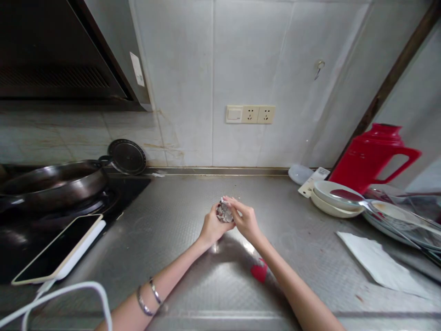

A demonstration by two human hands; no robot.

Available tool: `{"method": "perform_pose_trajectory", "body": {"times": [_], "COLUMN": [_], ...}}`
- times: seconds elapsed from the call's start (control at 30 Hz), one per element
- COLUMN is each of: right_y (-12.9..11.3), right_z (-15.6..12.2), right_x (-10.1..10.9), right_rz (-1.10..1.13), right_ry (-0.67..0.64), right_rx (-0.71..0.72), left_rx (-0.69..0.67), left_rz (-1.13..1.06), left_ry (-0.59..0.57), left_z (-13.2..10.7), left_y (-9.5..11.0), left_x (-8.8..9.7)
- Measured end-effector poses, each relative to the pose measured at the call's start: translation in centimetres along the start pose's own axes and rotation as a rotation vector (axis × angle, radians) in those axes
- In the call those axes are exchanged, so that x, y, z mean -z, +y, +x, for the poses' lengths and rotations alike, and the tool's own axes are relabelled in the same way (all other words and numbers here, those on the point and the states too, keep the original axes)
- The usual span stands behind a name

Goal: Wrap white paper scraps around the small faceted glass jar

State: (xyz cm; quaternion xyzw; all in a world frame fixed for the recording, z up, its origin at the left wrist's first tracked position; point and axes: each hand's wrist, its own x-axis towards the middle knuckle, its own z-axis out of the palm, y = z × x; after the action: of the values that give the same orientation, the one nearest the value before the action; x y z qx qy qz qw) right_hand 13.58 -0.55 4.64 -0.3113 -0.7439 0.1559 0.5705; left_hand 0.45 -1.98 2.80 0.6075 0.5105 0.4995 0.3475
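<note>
Both my hands meet above the middle of the steel counter point(179, 239). My left hand point(213, 226) cups a small crinkled, shiny wrapped thing point(224, 212), silver and dark, which I cannot name more closely. My right hand point(245, 218) pinches its top edge with fingertips closed. Two bangles point(149, 296) sit on my left forearm. A small red piece point(259, 271) lies on the counter under my right forearm.
A dark wok point(51, 181) rests on the hob at left, a phone on a white power bank point(60, 248) with a white cable beside it. At right stand a red jug point(370, 156), stacked white bowls point(332, 198), a plate with a ladle point(403, 220) and white paper point(379, 264).
</note>
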Motion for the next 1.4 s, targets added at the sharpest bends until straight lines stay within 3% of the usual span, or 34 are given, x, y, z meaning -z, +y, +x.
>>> {"method": "perform_pose_trajectory", "body": {"times": [0.3, 0.53, 0.6, 0.67, 0.8, 0.87, 0.93, 1.1, 1.23, 1.4], "right_y": [-0.7, -1.5, -1.6, -1.6, -0.8, -0.3, 0.0, -0.1, -0.4, -0.3], "right_z": [-0.3, -0.3, -0.2, -0.1, 0.2, 0.3, 0.5, 0.6, 0.5, 0.5], "right_x": [0.3, 0.6, 0.7, 0.8, 1.0, 0.9, 0.7, 0.6, 0.8, 0.7], "right_rz": [-0.039, 0.009, 0.040, 0.076, 0.048, 0.037, 0.108, 0.540, 0.689, 0.654], "right_ry": [-0.138, -0.245, -0.269, -0.204, 0.149, 0.227, 0.192, -0.055, -0.205, -0.197], "right_rx": [0.171, 0.195, 0.148, 0.041, -0.195, -0.254, -0.316, -0.539, -0.529, -0.517], "left_rx": [-0.017, 0.066, 0.096, 0.109, 0.102, 0.088, 0.038, -0.025, 0.026, 0.024], "left_rz": [0.028, -0.177, -0.211, -0.241, -0.257, -0.234, -0.217, -0.251, -0.270, -0.235], "left_ry": [0.005, 0.013, 0.016, -0.001, -0.020, -0.018, -0.029, -0.052, -0.060, -0.038], "left_z": [0.5, 1.3, 1.5, 1.4, 0.9, 0.6, 0.4, 0.1, 0.3, 0.5], "left_y": [-1.0, -1.7, -1.4, -0.9, 0.2, 0.4, 0.5, 0.9, 0.9, -0.1], "left_x": [0.2, 0.8, 1.0, 1.0, 0.8, 0.7, 0.5, 0.6, 0.6, 0.5]}}
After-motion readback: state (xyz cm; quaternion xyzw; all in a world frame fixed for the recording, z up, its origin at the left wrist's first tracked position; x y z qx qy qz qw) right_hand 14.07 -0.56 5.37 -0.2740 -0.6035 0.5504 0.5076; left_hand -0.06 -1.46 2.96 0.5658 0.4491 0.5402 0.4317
